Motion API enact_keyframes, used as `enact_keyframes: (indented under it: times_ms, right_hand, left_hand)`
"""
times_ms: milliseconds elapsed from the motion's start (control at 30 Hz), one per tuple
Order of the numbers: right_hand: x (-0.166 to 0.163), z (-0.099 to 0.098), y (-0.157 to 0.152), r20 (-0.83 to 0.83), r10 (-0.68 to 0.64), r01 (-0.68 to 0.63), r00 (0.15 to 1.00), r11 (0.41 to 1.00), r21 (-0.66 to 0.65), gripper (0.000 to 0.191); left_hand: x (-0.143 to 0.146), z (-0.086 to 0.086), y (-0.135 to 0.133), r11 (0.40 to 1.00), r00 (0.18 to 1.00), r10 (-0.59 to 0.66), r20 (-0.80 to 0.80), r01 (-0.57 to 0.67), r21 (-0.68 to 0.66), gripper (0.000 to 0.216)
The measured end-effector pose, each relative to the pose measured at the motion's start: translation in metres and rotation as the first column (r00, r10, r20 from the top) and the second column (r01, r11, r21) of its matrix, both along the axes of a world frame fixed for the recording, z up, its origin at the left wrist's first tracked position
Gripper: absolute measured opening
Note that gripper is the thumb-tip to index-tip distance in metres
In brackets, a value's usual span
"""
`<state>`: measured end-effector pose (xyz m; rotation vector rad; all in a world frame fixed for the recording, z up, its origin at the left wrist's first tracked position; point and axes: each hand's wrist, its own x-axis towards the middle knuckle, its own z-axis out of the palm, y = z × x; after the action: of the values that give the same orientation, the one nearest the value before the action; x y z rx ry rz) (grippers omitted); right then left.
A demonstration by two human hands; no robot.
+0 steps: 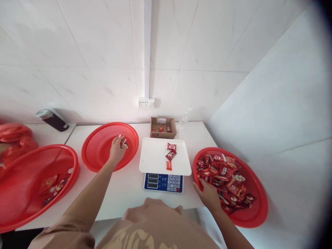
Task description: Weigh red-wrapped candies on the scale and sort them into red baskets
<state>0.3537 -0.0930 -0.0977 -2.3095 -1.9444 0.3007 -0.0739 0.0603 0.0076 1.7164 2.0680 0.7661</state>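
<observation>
My left hand [117,151] reaches into the middle red basket [94,145], its fingers closed around small wrapped candies [125,143] with dark and white wrapping. How many it holds is hidden by the fingers. At the right, my right hand [209,196] grips the near left rim of another red basket [259,204], which is heaped with red-wrapped candies [228,176]. Between the hands stands a digital scale [163,182] with a white tray [153,157]. Three wrapped candies [171,155] lie in a column on that tray.
Behind the scale sits a small cardboard box [163,135] with a few candies inside. A large red basket [15,193] holding several packets is at the left. A dark bottle [53,120] lies near red bags [15,138]. A wall socket [146,102] is above the white table [124,200].
</observation>
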Motion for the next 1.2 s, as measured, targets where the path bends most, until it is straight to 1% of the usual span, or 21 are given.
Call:
enact_keyframes:
  times_ms: [100, 167, 200, 267, 333, 367, 400, 467, 533, 600, 667, 700, 767, 833, 867, 900, 933, 967, 1067, 1100, 1200]
  right_hand:
    - [-0.001, 0.002, 0.000, 0.003, -0.005, 0.005, 1.000, 1.000, -0.008, 0.053]
    - [-0.002, 0.004, 0.000, 0.008, -0.008, 0.008, 1.000, 1.000, -0.009, 0.053]
    - [-0.003, 0.005, 0.000, 0.012, -0.011, 0.012, 1.000, 1.000, -0.012, 0.053]
    - [-0.004, 0.006, 0.000, 0.025, -0.018, 0.019, 1.000, 1.000, -0.019, 0.052]
    - [-0.005, 0.007, 0.000, 0.033, -0.021, 0.022, 0.999, 1.000, -0.020, 0.051]
    - [-0.005, 0.008, 0.000, 0.031, -0.022, 0.023, 0.999, 1.000, -0.018, 0.051]
    - [-0.006, 0.008, 0.000, 0.024, -0.025, 0.025, 0.999, 0.999, -0.020, 0.050]
    - [-0.007, 0.009, 0.000, -0.001, -0.037, 0.037, 0.999, 0.999, -0.035, 0.050]
    - [-0.007, 0.010, 0.001, -0.023, -0.050, 0.048, 0.998, 0.998, -0.050, 0.050]
    - [-0.008, 0.011, 0.001, -0.038, -0.057, 0.055, 0.998, 0.997, -0.050, 0.049]
    - [-0.008, 0.012, 0.001, -0.054, -0.060, 0.058, 0.997, 0.997, -0.048, 0.049]
    - [-0.008, 0.012, 0.001, -0.062, -0.066, 0.063, 0.996, 0.997, -0.050, 0.049]
    - [-0.008, 0.012, 0.001, -0.076, -0.076, 0.071, 0.994, 0.996, -0.060, 0.050]
    - [-0.007, 0.011, 0.001, -0.085, -0.082, 0.077, 0.993, 0.995, -0.068, 0.050]
    - [-0.007, 0.011, 0.001, -0.088, -0.082, 0.077, 0.993, 0.995, -0.068, 0.050]
    - [-0.007, 0.011, 0.001, -0.092, -0.080, 0.073, 0.993, 0.995, -0.069, 0.050]
    - [-0.006, 0.010, 0.002, -0.097, -0.077, 0.070, 0.992, 0.995, -0.070, 0.050]
    - [-0.006, 0.010, 0.002, -0.102, -0.078, 0.070, 0.992, 0.995, -0.073, 0.050]
    - [-0.005, 0.010, 0.002, -0.117, -0.087, 0.078, 0.989, 0.994, -0.078, 0.050]
    - [-0.005, 0.010, 0.002, -0.121, -0.093, 0.084, 0.988, 0.993, -0.080, 0.050]
    - [-0.004, 0.008, 0.002, -0.125, -0.110, 0.099, 0.986, 0.991, -0.088, 0.049]
  left_hand:
    - [-0.005, -0.002, -0.005, 0.994, 0.995, 0.062, -0.077, -0.069, -0.090, 0.062]
    - [0.006, -0.007, -0.006, 0.993, 0.992, 0.027, -0.123, -0.040, -0.109, 0.065]
    - [0.015, -0.010, -0.006, 0.994, 0.990, -0.021, -0.139, 0.005, -0.112, 0.063]
    - [0.041, -0.018, -0.006, 0.982, 0.974, -0.164, -0.154, 0.146, -0.120, 0.061]
    - [0.072, -0.027, -0.005, 0.938, 0.931, -0.335, -0.147, 0.316, -0.140, 0.062]
    - [0.089, -0.031, -0.005, 0.903, 0.897, -0.420, -0.138, 0.399, -0.158, 0.066]
    - [0.105, -0.035, -0.004, 0.853, 0.848, -0.513, -0.130, 0.488, -0.183, 0.071]
    - [0.137, -0.041, -0.001, 0.707, 0.700, -0.700, -0.140, 0.653, -0.273, 0.085]
    - [0.164, -0.046, 0.005, 0.572, 0.550, -0.818, -0.168, 0.752, -0.326, 0.098]
    - [0.185, -0.049, 0.014, 0.469, 0.425, -0.883, -0.197, 0.805, -0.364, 0.107]
    - [0.198, -0.052, 0.025, 0.386, 0.323, -0.922, -0.215, 0.823, -0.417, 0.113]
    - [0.203, -0.052, 0.031, 0.353, 0.281, -0.934, -0.221, 0.822, -0.446, 0.114]
    - [0.206, -0.052, 0.041, 0.316, 0.228, -0.946, -0.232, 0.809, -0.496, 0.113]
    - [0.205, -0.051, 0.048, 0.307, 0.212, -0.949, -0.235, 0.797, -0.520, 0.107]
    - [0.204, -0.050, 0.049, 0.308, 0.215, -0.948, -0.233, 0.796, -0.520, 0.104]
    - [0.203, -0.048, 0.049, 0.322, 0.233, -0.945, -0.232, 0.797, -0.511, 0.100]
    - [0.202, -0.047, 0.048, 0.350, 0.266, -0.935, -0.234, 0.794, -0.497, 0.096]
    - [0.201, -0.045, 0.045, 0.391, 0.311, -0.920, -0.240, 0.784, -0.481, 0.090]
    - [0.199, -0.043, 0.035, 0.541, 0.468, -0.841, -0.273, 0.713, -0.446, 0.072]
    - [0.199, -0.043, 0.031, 0.580, 0.508, -0.814, -0.281, 0.684, -0.443, 0.069]
    - [0.198, -0.045, 0.023, 0.652, 0.599, -0.752, -0.275, 0.614, -0.444, 0.068]
